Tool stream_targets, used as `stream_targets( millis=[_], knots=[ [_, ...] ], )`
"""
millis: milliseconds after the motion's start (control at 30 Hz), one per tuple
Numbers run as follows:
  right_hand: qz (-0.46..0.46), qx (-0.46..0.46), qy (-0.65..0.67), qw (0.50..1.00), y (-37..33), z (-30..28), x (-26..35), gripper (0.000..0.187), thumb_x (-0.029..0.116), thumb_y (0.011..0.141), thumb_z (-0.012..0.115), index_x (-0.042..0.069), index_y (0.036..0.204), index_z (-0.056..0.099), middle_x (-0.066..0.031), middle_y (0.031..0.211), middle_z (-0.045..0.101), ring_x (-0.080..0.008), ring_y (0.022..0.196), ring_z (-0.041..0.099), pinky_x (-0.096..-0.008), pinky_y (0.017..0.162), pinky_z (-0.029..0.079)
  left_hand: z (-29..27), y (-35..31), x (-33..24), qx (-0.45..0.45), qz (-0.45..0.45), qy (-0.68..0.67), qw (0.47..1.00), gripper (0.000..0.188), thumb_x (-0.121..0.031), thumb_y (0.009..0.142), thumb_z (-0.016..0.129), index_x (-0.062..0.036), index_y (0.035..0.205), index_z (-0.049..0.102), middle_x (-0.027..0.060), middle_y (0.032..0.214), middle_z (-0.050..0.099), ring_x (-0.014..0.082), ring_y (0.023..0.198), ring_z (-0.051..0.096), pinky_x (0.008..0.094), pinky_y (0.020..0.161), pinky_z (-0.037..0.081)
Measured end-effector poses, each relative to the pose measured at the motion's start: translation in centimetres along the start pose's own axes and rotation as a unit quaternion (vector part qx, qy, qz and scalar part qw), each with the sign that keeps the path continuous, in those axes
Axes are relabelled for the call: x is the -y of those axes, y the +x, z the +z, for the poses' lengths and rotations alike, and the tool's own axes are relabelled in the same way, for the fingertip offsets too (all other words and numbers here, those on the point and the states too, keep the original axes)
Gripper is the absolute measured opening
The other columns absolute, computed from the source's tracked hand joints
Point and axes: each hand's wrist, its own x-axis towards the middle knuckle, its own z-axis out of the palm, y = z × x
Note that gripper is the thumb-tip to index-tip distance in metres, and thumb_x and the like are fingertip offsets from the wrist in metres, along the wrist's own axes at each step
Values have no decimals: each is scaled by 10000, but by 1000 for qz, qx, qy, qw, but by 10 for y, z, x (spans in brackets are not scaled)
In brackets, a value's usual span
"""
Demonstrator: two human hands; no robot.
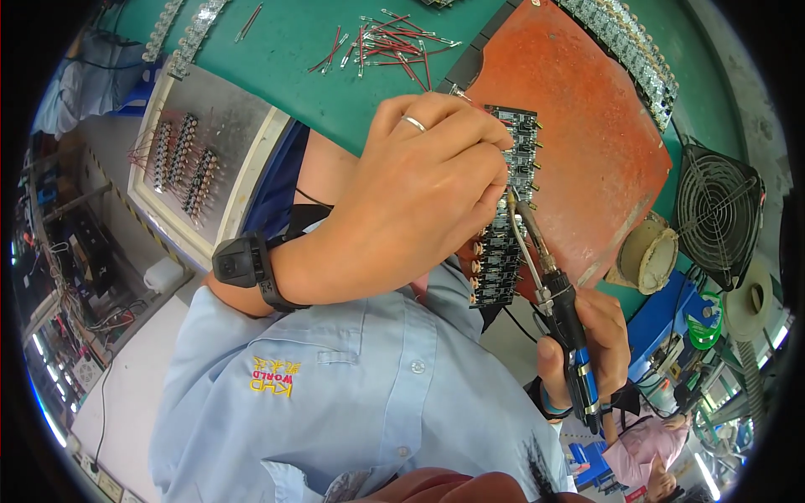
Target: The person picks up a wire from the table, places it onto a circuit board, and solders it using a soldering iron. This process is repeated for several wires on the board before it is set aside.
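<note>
Left hand [436,172]: placed over the circuit board strip [499,268], fingers bent and drawn in at its left edge. Whether they pinch anything cannot be told; the fingertips are largely hidden. A ring [413,123] and a black watch [243,262] are worn on this side.

Right hand [602,331]: fingers wrapped around the handle of a soldering iron [567,314], gripping it. The tip points up to the board strip, just beside the left fingertips; contact cannot be confirmed.

The strip runs lengthwise along the left side of an orange mat [579,92], its lower end in front of the shirt [335,419]. Loose red wires [386,40] lie scattered on the green worktop [310,92]. A black fan [713,201] stands right of the mat.
</note>
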Motion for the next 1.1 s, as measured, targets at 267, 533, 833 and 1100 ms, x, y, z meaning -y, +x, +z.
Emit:
stream_targets(
  millis=[267,533,833,1100],
  knots=[
    [-44,-99,2,994,-13,-6,-7,546,263,735,789,-80,1073,533,-245,935,634,-299,773,636,-368,683,506,-1,3,0,0,1,-2,1000,119,-53,723,696,-89,791,605,13,1041,621,241,1021,553,373,893,378],
    [31,-233,87,968,-15,15,-12,567,339,794,753,-70,1109,518,-194,976,624,-249,799,621,-340,713,495,-3,1,-5,-21,12,20,1000,114,-63,725,697,-87,799,613,15,1038,623,231,1031,546,372,890,379],
    [110,-217,84,966,-10,18,-11,504,298,867,651,-73,1172,494,-167,965,626,-208,840,607,-324,784,488,-57,-13,73,-153,-119,121,974,80,-151,803,681,-85,832,644,40,956,591,251,927,533,381,851,362],
    [125,-210,119,962,-3,27,-10,467,227,857,670,-65,1176,494,-161,942,634,-188,835,613,-302,767,504,-55,-4,105,-120,-124,177,969,96,-172,795,674,-93,835,638,55,888,562,262,916,522,402,805,354]
  ],
)
